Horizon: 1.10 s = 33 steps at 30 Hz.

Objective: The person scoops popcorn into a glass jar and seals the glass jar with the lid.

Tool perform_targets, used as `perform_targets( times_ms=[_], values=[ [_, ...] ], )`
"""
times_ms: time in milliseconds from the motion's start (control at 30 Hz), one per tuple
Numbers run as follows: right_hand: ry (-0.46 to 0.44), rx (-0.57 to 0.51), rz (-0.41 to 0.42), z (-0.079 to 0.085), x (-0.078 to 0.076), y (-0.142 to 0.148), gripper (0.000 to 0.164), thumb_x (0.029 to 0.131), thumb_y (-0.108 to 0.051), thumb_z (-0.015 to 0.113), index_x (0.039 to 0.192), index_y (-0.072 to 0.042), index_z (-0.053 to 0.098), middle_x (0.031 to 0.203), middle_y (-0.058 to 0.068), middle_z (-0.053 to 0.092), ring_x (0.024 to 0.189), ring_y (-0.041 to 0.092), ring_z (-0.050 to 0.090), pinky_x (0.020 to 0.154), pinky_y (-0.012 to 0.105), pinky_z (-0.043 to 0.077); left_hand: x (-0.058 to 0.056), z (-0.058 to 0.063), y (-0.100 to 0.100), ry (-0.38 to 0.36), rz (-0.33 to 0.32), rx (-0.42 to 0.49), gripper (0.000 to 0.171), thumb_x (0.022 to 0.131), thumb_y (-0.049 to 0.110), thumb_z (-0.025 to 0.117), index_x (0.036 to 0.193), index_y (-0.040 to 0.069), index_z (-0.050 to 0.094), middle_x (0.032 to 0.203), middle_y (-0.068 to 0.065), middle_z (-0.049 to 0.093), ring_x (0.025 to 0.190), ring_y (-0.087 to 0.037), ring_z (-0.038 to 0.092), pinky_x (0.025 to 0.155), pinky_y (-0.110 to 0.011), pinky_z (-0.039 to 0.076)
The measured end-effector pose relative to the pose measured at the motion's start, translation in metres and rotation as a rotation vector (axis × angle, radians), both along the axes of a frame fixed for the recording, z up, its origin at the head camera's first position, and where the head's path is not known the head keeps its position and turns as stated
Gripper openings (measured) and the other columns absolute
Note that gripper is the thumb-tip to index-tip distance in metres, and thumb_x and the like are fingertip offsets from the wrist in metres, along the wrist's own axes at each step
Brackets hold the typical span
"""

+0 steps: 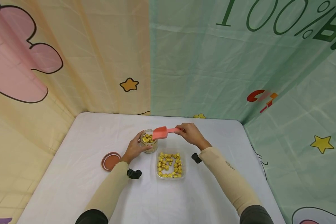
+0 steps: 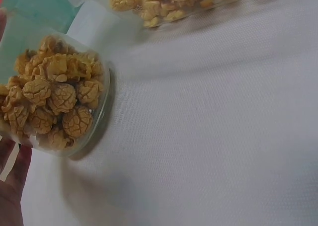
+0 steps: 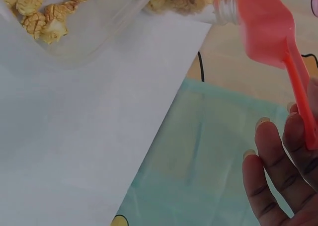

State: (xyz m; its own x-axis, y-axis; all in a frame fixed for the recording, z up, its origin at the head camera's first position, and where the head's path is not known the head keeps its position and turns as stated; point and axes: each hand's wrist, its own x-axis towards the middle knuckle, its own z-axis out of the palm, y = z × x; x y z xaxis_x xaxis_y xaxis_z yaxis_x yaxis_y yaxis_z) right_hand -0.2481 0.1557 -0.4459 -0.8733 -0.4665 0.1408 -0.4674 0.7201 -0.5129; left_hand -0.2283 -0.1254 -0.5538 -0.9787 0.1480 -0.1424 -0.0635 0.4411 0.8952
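Around a clear glass jar curls my left hand, steadying it on the table. Caramel-coloured popcorn fills part of the jar, as the left wrist view shows up close. My right hand pinches the handle of a coral-red scoop, whose blade is over the jar's mouth. In the right wrist view the scoop tips toward the jar; no popcorn shows on its visible face. Just in front of the jar sits a clear plastic box with popcorn spread around its bottom.
A reddish-brown round lid lies left of the jar, beside my left wrist. White cloth covers the table. Printed curtains hang behind the table and along both sides.
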Motion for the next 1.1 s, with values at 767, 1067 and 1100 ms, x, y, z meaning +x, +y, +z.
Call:
perform_targets(
  times_ms=[767, 1067, 1100],
  values=[
    [0.035, -0.344, -0.105, -0.042, 0.022, 0.023, 0.018, 0.093, -0.019, 0.064, 0.102, -0.006, 0.072, 0.076, 0.004, 0.063, 0.062, 0.011, 0.057, 0.054, 0.027, 0.043, 0.016, -0.004, -0.008, 0.074, 0.023, 0.044, 0.092, 0.078, 0.025, 0.082, 0.151, 0.011, 0.028, 0.153, -0.012, 0.033, 0.14, -0.032, 0.032, 0.115, -0.044, 0.031],
    [0.007, -0.385, -0.108, -0.049, 0.036, 0.04, 0.017, 0.092, -0.019, 0.064, 0.102, -0.007, 0.072, 0.078, 0.009, 0.064, 0.066, 0.018, 0.06, 0.057, 0.028, 0.046, 0.028, -0.01, -0.012, 0.121, 0.045, 0.104, 0.089, 0.076, 0.014, 0.083, 0.149, 0.01, 0.031, 0.152, -0.014, 0.035, 0.139, -0.033, 0.033, 0.115, -0.043, 0.031],
    [-0.003, -0.385, -0.113, -0.049, 0.038, 0.041, 0.017, 0.092, -0.019, 0.064, 0.102, -0.007, 0.072, 0.079, 0.009, 0.064, 0.067, 0.021, 0.061, 0.058, 0.029, 0.047, 0.03, -0.011, -0.013, 0.121, 0.049, 0.11, 0.089, 0.076, 0.014, 0.083, 0.149, 0.01, 0.031, 0.152, -0.014, 0.035, 0.139, -0.033, 0.033, 0.114, -0.043, 0.031]
  ],
)
